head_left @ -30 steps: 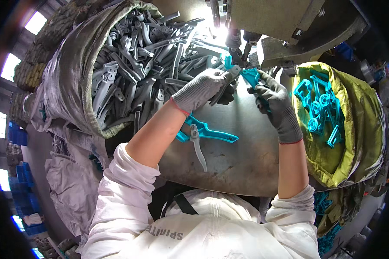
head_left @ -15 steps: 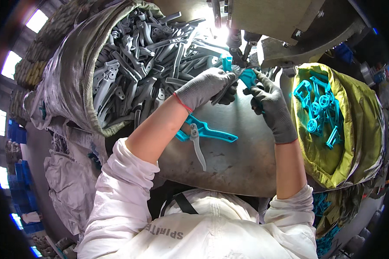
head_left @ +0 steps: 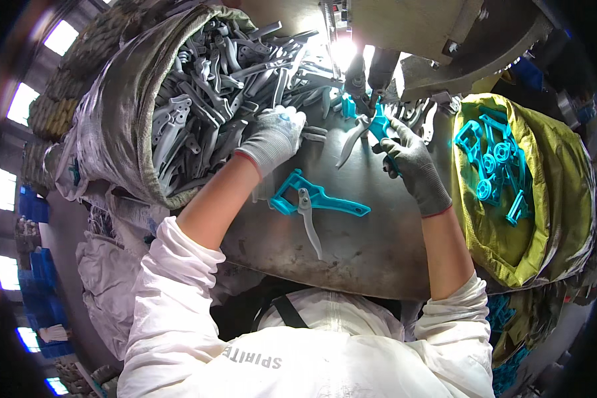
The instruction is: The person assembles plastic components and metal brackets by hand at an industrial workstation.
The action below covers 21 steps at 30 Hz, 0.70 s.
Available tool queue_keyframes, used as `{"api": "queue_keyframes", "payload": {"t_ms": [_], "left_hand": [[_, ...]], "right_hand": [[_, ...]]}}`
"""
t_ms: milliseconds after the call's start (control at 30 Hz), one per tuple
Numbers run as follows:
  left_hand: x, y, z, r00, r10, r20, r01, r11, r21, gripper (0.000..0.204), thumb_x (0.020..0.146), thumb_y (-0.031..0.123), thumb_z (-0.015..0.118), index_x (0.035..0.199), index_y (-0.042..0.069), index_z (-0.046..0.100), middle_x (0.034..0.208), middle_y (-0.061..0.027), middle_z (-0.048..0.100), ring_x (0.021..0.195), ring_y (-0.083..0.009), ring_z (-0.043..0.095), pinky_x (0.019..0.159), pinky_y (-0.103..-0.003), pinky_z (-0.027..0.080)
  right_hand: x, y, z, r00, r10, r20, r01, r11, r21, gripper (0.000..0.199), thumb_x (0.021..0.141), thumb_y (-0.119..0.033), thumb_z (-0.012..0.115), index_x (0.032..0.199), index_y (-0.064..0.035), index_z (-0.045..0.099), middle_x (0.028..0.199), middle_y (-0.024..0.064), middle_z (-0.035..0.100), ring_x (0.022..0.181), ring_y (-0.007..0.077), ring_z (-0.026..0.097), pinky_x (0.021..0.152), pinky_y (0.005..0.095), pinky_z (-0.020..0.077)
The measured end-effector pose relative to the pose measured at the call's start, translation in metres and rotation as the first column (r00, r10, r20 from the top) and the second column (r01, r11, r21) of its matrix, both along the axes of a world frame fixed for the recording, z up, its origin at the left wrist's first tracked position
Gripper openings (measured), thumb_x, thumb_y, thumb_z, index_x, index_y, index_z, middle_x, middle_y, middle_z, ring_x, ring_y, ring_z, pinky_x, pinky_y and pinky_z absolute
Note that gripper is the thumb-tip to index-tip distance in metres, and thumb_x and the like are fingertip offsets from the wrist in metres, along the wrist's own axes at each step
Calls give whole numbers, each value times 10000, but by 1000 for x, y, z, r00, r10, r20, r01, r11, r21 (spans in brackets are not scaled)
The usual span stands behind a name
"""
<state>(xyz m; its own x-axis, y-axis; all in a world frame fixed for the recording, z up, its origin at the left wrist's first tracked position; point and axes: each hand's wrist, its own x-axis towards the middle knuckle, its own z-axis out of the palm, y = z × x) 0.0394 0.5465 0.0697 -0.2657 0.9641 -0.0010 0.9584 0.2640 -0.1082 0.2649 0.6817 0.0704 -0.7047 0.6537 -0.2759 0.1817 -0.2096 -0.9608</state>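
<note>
My right hand (head_left: pixel 410 159), in a grey glove, grips a teal plastic handle part (head_left: pixel 380 126) with a grey metal lever (head_left: pixel 351 142) on it, held under the tip of a press machine (head_left: pixel 371 66). My left hand (head_left: pixel 275 136), also gloved, rests palm down on the pile of grey metal levers (head_left: pixel 225 79) at the mouth of a grey sack (head_left: pixel 113 119); whether it grips one I cannot tell. On the metal table (head_left: pixel 371 245) between my arms lies an assembled teal handle with a grey lever (head_left: pixel 312 202).
A yellow-green sack (head_left: pixel 564 199) at the right holds several teal plastic parts (head_left: pixel 494 162). The machine body (head_left: pixel 458 33) overhangs the table's far edge. Blue crates (head_left: pixel 36 265) stand at the far left.
My left hand has left the part and moved left onto the grey lever pile. My right hand has pushed the teal part up under the machine tip.
</note>
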Motion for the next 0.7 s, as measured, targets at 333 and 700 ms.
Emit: {"api": "queue_keyframes", "payload": {"t_ms": [333, 700], "left_hand": [[14, -9, -1, 986, 44, 159, -86, 959, 269, 170, 844, 124, 535, 1002, 67, 512, 803, -179, 611, 777, -340, 609, 681, -429, 493], [68, -19, 61, 426, -140, 894, -162, 960, 228, 204, 885, 157, 568, 1014, 0, 554, 782, -14, 574, 654, -55, 531, 575, -223, 438]], "right_hand": [[10, -3, 16, 998, 64, -20, -65, 996, -56, 556, 829, -39, 541, 1359, -29, 373, 807, 96, 615, 467, 67, 498, 388, 201, 393], [13, -8, -1, 994, 102, -42, -102, 995, 1, 539, 822, -49, 497, 1353, -62, 404, 829, 59, 600, 481, 77, 487, 420, 193, 400]]}}
